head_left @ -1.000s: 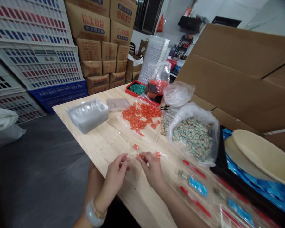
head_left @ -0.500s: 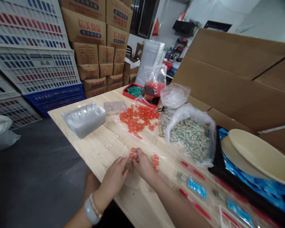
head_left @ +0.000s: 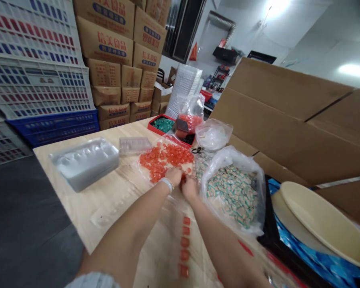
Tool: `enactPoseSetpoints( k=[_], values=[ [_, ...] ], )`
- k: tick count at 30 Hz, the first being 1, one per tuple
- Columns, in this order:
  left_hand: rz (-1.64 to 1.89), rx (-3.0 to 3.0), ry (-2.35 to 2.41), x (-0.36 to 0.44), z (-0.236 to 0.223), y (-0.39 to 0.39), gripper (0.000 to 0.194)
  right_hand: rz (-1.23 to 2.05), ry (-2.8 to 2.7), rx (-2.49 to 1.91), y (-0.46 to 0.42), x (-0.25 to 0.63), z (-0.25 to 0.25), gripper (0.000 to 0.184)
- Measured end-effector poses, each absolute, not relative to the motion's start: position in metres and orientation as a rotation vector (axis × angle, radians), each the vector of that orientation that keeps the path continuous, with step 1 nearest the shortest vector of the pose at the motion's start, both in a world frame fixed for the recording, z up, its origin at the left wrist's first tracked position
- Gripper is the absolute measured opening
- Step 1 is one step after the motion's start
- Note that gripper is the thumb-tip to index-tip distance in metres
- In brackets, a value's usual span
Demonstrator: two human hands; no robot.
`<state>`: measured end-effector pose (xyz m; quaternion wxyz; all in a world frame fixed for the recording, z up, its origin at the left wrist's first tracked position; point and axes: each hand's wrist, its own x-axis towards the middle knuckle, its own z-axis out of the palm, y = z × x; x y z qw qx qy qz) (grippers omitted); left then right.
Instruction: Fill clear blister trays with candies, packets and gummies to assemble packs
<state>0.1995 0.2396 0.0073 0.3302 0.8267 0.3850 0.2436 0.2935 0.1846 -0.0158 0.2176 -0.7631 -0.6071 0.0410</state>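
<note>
Dozens of translucent orange cubes (head_left: 165,160) lie heaped on a crinkled clear plastic bag (head_left: 171,140) near the far edge of the pale wooden table (head_left: 87,208). The left hand (head_left: 173,177), a smooth white bangle (head_left: 167,185) at its wrist, curves palm-down at the heap's near rim, its fingers hidden. The right hand (head_left: 189,188) sits just beside it, fingertips (head_left: 183,180) bunched narrowly; whether either hand holds a cube cannot be told. Five more cubes (head_left: 185,244) form a line toward the table's near edge. To the right, a slumped polythene bag (head_left: 255,180) holds striped wrapped pieces (head_left: 231,196); to the left stands a clear moulded plastic tray (head_left: 84,164); beyond, a shallow red tray (head_left: 163,125) holds green pieces.
</note>
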Motion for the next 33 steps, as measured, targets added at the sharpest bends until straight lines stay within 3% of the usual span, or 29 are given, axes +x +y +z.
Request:
enactPoseSetpoints(
  k=[5,11,19,22,26,30,33],
  values=[
    [0.631,2.135,0.971,0.197,-0.005,0.244,0.008,0.101,-1.625,-2.062,0.172,0.309,-0.023,0.026],
    [0.756,2.047,0.864,0.165,0.017,0.209,0.018,0.295,-1.635,-1.794,0.138,0.311,-0.006,0.024],
    [0.830,1.287,0.850,0.100,0.032,0.122,0.016,1.014,-1.299,-1.446,0.072,0.251,0.030,0.018],
    [0.956,1.036,1.024,0.053,0.029,0.094,0.023,1.140,-1.221,-1.427,0.052,0.230,0.027,0.019],
    [0.998,0.906,1.138,0.010,0.013,0.062,0.030,1.007,-1.541,-1.583,0.041,0.203,0.016,0.008],
    [0.965,1.043,1.108,0.010,-0.012,0.044,0.030,0.583,-2.059,-1.777,0.046,0.178,0.023,0.012],
    [0.977,1.159,1.155,0.018,-0.023,0.042,0.028,0.461,-2.335,-1.929,0.055,0.164,0.031,0.013]
  ],
)
